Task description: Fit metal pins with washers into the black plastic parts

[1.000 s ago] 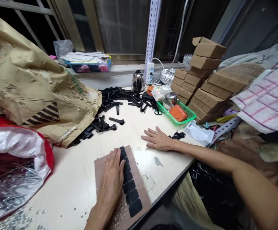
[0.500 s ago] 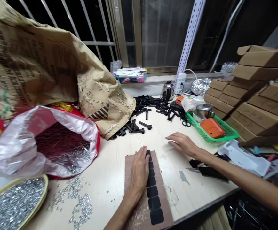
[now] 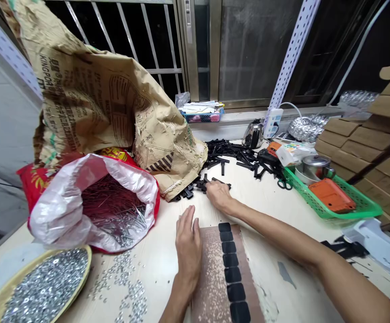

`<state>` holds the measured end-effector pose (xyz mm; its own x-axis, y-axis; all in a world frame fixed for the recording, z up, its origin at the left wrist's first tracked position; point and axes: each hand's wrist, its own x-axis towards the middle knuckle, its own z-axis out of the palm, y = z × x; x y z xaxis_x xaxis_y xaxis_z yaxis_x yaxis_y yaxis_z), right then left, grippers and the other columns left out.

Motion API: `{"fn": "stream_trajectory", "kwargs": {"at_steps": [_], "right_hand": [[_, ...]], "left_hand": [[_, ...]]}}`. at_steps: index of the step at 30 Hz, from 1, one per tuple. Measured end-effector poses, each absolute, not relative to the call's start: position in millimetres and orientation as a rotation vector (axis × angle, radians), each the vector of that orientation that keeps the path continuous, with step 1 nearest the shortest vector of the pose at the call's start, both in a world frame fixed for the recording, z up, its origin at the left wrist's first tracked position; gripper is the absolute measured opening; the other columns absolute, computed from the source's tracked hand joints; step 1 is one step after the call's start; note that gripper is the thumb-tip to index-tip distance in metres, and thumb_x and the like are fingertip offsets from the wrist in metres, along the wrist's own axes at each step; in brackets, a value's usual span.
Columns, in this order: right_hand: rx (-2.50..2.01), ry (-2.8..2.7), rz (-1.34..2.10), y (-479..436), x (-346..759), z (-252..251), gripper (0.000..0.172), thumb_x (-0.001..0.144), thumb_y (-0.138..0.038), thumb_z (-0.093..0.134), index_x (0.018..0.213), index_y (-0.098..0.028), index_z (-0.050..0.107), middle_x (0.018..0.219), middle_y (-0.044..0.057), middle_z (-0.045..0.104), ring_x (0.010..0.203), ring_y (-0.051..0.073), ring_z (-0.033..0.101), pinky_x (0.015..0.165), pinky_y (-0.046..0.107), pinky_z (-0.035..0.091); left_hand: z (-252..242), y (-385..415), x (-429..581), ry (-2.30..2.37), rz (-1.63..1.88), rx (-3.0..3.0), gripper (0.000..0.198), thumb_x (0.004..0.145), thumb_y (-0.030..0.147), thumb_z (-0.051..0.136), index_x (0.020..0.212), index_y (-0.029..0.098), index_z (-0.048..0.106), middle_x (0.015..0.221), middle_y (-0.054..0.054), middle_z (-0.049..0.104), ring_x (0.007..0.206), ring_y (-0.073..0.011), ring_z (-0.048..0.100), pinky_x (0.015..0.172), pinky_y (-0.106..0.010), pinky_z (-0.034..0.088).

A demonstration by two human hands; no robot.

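Right hand: the person's bare right hand (image 3: 219, 196) is placed at the middle of the pale flat tabletop (image 3: 265, 202), its fingers bent down over a small cluster of black plastic bar-shaped parts (image 3: 202, 185); the fingertips are hidden, so whether a part is grasped cannot be told.
Black parts: the cluster is spread under and just left of the fingers, and one bar is seen just beyond the knuckles; a larger heap of similar black parts (image 3: 248, 156) is piled farther off.
Left hand: the person's bare left hand (image 3: 188, 242) is held with fingers extended and thumb set apart, in a released pose; its palm side is hidden.
Brown sheet: a flat rectangular brown sheet (image 3: 211, 287) is laid on the near side, its left edge partly covered by the left hand and wrist, its far edge nearer than the right hand.
Black pads: flat rounded-square black pads (image 3: 232, 260) are lined up on the sheet in one near-to-far column, right of the left hand.
Left side: thin metal rods (image 3: 127, 222) are held in a red-and-white plastic bag (image 3: 60, 220).
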<state>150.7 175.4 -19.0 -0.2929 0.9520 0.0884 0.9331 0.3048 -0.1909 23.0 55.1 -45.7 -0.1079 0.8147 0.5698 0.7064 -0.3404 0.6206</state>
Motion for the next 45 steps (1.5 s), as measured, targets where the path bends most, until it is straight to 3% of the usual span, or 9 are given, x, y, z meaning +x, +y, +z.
{"fn": "stream_trajectory", "kwargs": {"at_steps": [7,12,16,21,27,31,36,41,45], "right_hand": [[-1.342,-1.909,0.824,87.1,184.8,-9.5,0.024,0.089,-0.033,0.048,0.105,-0.020,0.061,0.089,0.001,0.067,0.075,0.014,0.059,0.068,0.024,0.044],[-1.116,-1.861,1.136,65.8,170.0,-10.9,0.024,0.090,-0.038,0.049,0.099,-0.019,0.061,0.092,0.002,0.065,0.079,0.014,0.059,0.069,0.025,0.045],[-1.324,-2.138,0.791,111.5,177.6,-12.1,0.041,0.098,-0.038,0.030,0.085,-0.017,0.063,0.090,0.005,0.063,0.081,0.015,0.058,0.072,0.027,0.043],[-2.007,-2.162,0.159,191.9,195.5,-28.2,0.032,0.088,-0.038,0.053,0.110,-0.016,0.058,0.115,0.015,0.056,0.109,0.027,0.048,0.085,0.038,0.039],[-2.046,-2.211,0.199,211.6,199.0,-24.4,0.029,0.083,-0.037,0.056,0.099,-0.014,0.065,0.105,0.013,0.060,0.103,0.026,0.050,0.087,0.038,0.037],[-1.748,-2.345,0.316,180.7,197.4,-1.8,0.034,0.078,-0.039,0.059,0.104,-0.018,0.065,0.099,0.008,0.062,0.093,0.022,0.054,0.076,0.028,0.039],[-1.345,-2.114,1.608,135.3,189.7,2.9,0.025,0.071,-0.034,0.063,0.088,-0.017,0.063,0.072,-0.001,0.061,0.060,0.010,0.053,0.052,0.020,0.037],[-1.330,-1.563,2.148,117.6,184.2,-5.5,0.025,0.077,-0.039,0.059,0.073,-0.015,0.058,0.067,0.000,0.060,0.055,0.010,0.054,0.050,0.021,0.043],[-1.609,-1.789,1.732,133.9,188.6,-4.2,0.050,0.092,-0.052,0.031,0.074,-0.014,0.060,0.072,0.007,0.063,0.062,0.015,0.059,0.058,0.029,0.048]], "left_hand": [[-26.5,50.4,28.8,1.717,1.505,1.712,0.054,0.088,0.030,0.051,0.140,0.020,0.036,0.153,-0.010,0.022,0.140,-0.0269,0.022,0.112,-0.047,0.024],[-25.3,55.0,25.9,1.172,1.212,0.872,0.053,0.080,0.052,0.057,0.116,0.013,0.060,0.118,-0.016,0.062,0.110,-0.0287,0.058,0.092,-0.041,0.046],[-26.5,61.8,20.6,1.035,1.334,0.649,0.045,0.072,0.046,0.069,0.103,0.013,0.063,0.076,-0.004,0.066,0.072,-0.0142,0.062,0.074,-0.029,0.049],[-29.8,63.8,14.3,1.172,1.340,0.594,0.049,0.068,0.045,0.073,0.102,0.011,0.061,0.043,0.014,0.029,0.037,-0.0023,0.026,0.049,-0.020,0.041],[-29.6,63.2,11.3,1.100,1.197,0.573,0.053,0.079,0.050,0.059,0.112,0.008,0.058,0.053,0.006,0.047,0.044,-0.0076,0.042,0.054,-0.029,0.050],[-25.8,62.6,9.1,1.496,1.287,1.049,0.046,0.085,0.044,0.050,0.119,0.012,0.057,0.103,-0.014,0.064,0.087,-0.0241,0.063,0.079,-0.044,0.052],[-27.6,56.6,14.5,1.428,1.007,2.340,0.064,0.080,0.003,0.039,0.140,0.024,0.036,0.150,-0.007,0.032,0.141,-0.0295,0.014,0.110,-0.056,0.020],[-35.9,55.6,16.9,1.386,0.707,2.554,0.080,0.074,-0.005,0.034,0.147,0.022,0.015,0.129,-0.010,0.056,0.121,-0.0273,0.046,0.105,-0.056,0.028],[-40.5,58.0,14.0,1.389,0.732,2.315,0.080,0.072,-0.003,0.038,0.146,0.024,0.023,0.095,-0.006,0.066,0.089,-0.0229,0.059,0.087,-0.041,0.046]]}}
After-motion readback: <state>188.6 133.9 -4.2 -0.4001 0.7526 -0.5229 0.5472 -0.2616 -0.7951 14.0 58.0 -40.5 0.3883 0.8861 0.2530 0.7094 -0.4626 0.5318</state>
